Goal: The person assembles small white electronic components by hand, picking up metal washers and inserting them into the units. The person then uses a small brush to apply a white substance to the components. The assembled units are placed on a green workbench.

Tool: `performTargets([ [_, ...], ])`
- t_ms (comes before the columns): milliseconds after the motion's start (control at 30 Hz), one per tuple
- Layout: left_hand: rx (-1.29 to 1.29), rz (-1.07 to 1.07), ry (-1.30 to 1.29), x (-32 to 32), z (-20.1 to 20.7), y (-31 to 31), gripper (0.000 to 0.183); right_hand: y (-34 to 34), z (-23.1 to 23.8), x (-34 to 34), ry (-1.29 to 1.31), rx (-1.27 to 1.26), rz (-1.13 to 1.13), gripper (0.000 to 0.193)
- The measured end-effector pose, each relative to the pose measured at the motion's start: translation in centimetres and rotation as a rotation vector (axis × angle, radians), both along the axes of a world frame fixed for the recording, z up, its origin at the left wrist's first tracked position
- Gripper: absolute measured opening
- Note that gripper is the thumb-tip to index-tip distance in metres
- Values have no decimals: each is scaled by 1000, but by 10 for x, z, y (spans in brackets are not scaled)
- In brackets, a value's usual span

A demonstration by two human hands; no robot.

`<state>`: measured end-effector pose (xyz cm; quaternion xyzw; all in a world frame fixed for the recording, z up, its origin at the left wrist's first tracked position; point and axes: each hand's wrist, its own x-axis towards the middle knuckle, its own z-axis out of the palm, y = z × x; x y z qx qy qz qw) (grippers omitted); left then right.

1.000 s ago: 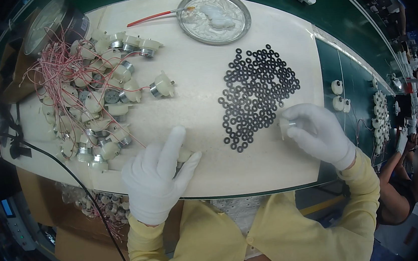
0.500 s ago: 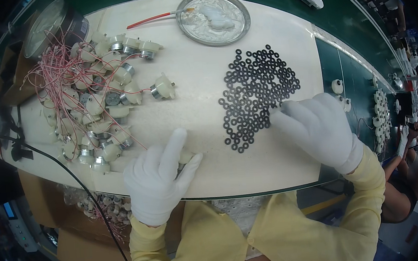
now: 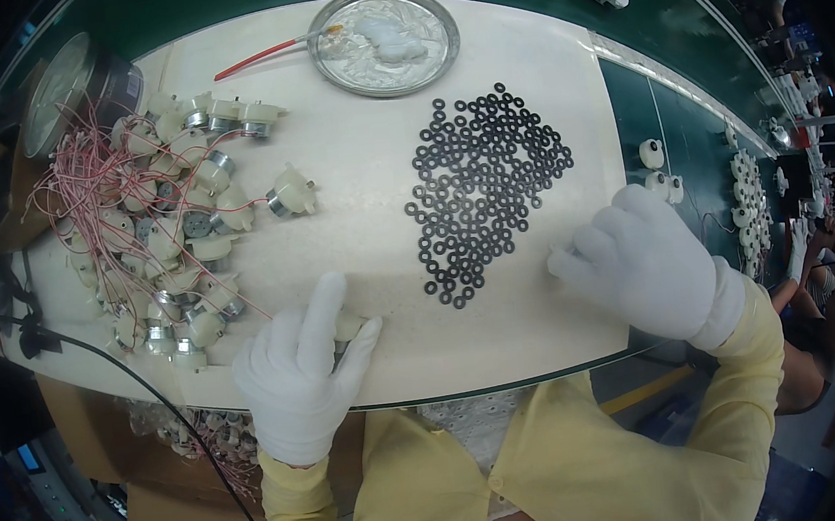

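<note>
My left hand (image 3: 293,373), in a white glove, rests near the front edge of the work surface. Between its thumb and fingers sits a small motor with a cream housing (image 3: 347,325), mostly covered by the glove. My right hand (image 3: 644,264), also gloved, is closed in a pinch to the right of the rings; whatever its fingertips hold is too small to make out. Numerous black rubber rings (image 3: 485,174) lie flat in a loose patch between my hands. To the left, motors with cream housings (image 3: 178,223) are heaped with tangled pink and red wires.
A round metal dish (image 3: 384,41) of whitish grease stands at the back, a red-handled brush (image 3: 262,57) leaning on its rim. A single motor (image 3: 292,190) lies apart from the heap. A large tin (image 3: 85,92) and a black cable (image 3: 137,373) are at the left.
My right hand has drawn away from the rings, toward me, with its fingers still pinched. The left hand keeps its hold on the motor. The whole view has shifted slightly.
</note>
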<state>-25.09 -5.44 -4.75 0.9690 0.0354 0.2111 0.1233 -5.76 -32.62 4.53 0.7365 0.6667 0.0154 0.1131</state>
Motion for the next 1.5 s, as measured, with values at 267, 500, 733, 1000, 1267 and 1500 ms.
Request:
performTargets([
  [267,-20,-9,-10,-1,2,0,62,-24,-15,-3,467,223,-315,17],
  [500,-51,-25,-24,3,5,-4,63,-93,-50,-28,153,323,-726,38],
  [733,-59,-14,3,1,1,-3,65,-105,-41,-37,228,520,-933,41],
  [1000,-34,8,-3,-1,3,-4,63,-82,-44,-33,3,470,-831,39],
  [1267,-29,5,-6,-2,0,-5,63,-123,-44,-17,-67,543,-827,32],
  [1500,-124,-72,-31,-4,4,-3,63,-133,-25,-24,-43,615,-838,30],
])
